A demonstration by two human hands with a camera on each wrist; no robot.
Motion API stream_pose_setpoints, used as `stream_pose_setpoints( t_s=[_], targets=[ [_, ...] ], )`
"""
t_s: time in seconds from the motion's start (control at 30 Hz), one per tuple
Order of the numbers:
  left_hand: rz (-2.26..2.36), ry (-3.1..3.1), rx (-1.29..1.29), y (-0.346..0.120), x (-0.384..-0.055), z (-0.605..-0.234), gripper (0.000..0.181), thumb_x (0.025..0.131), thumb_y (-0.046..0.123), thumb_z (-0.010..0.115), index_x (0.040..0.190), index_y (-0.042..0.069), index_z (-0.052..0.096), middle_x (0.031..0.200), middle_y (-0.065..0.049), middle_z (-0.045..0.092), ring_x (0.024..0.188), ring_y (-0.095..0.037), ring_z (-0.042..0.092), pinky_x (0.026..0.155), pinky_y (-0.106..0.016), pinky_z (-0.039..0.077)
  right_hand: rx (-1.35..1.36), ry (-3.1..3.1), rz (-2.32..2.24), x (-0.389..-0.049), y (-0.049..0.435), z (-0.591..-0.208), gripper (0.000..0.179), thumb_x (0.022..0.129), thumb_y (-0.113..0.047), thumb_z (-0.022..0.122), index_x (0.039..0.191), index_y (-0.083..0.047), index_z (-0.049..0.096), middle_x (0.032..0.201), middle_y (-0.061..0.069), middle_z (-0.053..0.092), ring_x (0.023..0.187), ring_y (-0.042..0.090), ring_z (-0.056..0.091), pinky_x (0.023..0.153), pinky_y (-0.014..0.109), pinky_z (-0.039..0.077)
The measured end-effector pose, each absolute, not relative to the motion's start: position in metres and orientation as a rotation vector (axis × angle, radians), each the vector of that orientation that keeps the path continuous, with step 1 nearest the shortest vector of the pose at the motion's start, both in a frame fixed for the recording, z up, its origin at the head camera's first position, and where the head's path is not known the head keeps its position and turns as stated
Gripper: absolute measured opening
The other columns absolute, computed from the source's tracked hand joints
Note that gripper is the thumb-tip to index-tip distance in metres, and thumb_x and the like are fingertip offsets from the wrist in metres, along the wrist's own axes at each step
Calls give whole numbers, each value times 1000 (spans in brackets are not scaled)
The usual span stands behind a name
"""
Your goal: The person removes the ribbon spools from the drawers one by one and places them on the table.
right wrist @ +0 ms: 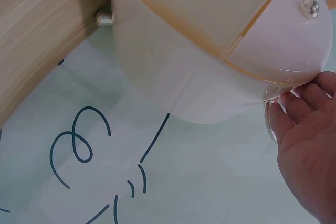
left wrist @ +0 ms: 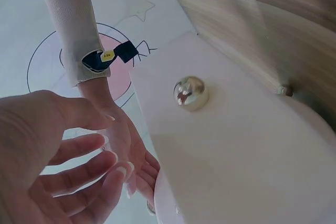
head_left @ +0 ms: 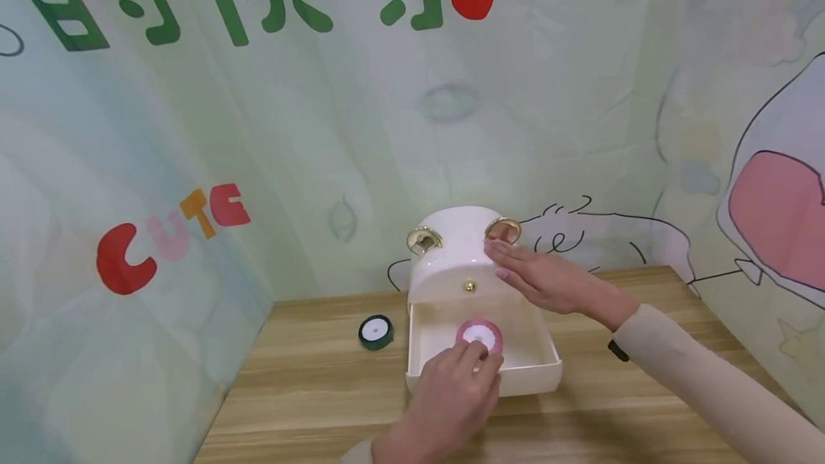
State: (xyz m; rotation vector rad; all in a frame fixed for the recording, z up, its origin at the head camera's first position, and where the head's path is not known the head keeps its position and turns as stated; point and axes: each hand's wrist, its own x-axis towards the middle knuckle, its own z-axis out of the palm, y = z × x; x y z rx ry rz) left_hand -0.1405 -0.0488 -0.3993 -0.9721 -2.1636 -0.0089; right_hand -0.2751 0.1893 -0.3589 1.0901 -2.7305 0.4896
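A white box (head_left: 459, 253) with two gold-rimmed ears stands on the table, its lower drawer (head_left: 422, 341) pulled out. Inside the drawer lies a pink ribbon roll (head_left: 493, 332) with a white centre. My left hand (head_left: 451, 396) is over the drawer's front, its fingertips overlapping the roll's near edge in the head view. From the left wrist, this hand (left wrist: 58, 161) shows loosely bent fingers with nothing between them, beside the drawer front with its gold knob (left wrist: 191, 93). My right hand (head_left: 548, 279) rests fingers on the box's top, by the right ear (head_left: 505, 230).
Left of the box, a dark green ribbon roll (head_left: 376, 332) lies on the wooden table (head_left: 309, 378). Close behind the box hangs a printed cloth backdrop (head_left: 361, 163). A second gold knob (head_left: 470, 286) sits on the box above the drawer.
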Motion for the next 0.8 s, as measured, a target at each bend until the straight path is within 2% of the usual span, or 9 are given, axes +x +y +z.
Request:
stream_pose_setpoints(
  t_s=[0.17, 0.33, 0.43, 0.57, 0.67, 0.8],
  targets=[
    [-12, -2183, -1026, -47, -154, -385, 21, 84, 30, 85, 100, 19, 75, 95, 5, 71, 88, -10, 69, 70, -22, 57, 1098, -2723, 488, -275, 189, -361, 56, 113, -38, 41, 164, -15, 35, 171, 5, 34, 158, 30, 36, 120, 56, 42],
    [0, -2305, -1068, -48, -173, -370, 10, 91, 28, 79, 94, 19, 74, 87, 5, 66, 79, -11, 64, 61, -22, 53, 1107, -2700, 481, -275, 189, -361, 55, 113, -36, 42, 164, -14, 36, 171, 5, 35, 158, 30, 37, 119, 56, 43],
    [35, -2468, -1094, -48, -185, -361, 16, 92, 31, 78, 101, 18, 75, 89, 3, 66, 80, -12, 62, 61, -21, 50, 1117, -2685, 470, -275, 190, -361, 55, 113, -36, 41, 164, -14, 36, 171, 6, 36, 156, 33, 40, 118, 57, 43],
    [58, -2691, -1104, -48, -202, -349, 31, 91, 34, 81, 115, 16, 75, 99, 1, 69, 86, -13, 63, 66, -24, 53, 1130, -2675, 464, -277, 190, -361, 54, 113, -34, 42, 163, -13, 37, 170, 6, 37, 155, 33, 41, 118, 57, 43],
    [74, -2824, -1098, -45, -214, -344, 41, 89, 38, 83, 123, 17, 74, 108, 0, 71, 91, -12, 64, 72, -27, 57, 1133, -2677, 457, -277, 191, -361, 54, 113, -34, 42, 163, -13, 37, 170, 5, 37, 155, 32, 41, 119, 56, 43],
    [100, -2933, -1140, -41, -227, -344, 51, 87, 41, 84, 131, 18, 72, 117, 0, 74, 97, -12, 64, 86, -28, 58, 1132, -2682, 450, -277, 191, -361, 55, 113, -35, 41, 163, -13, 36, 171, 5, 36, 156, 31, 39, 120, 55, 42]
  ],
)
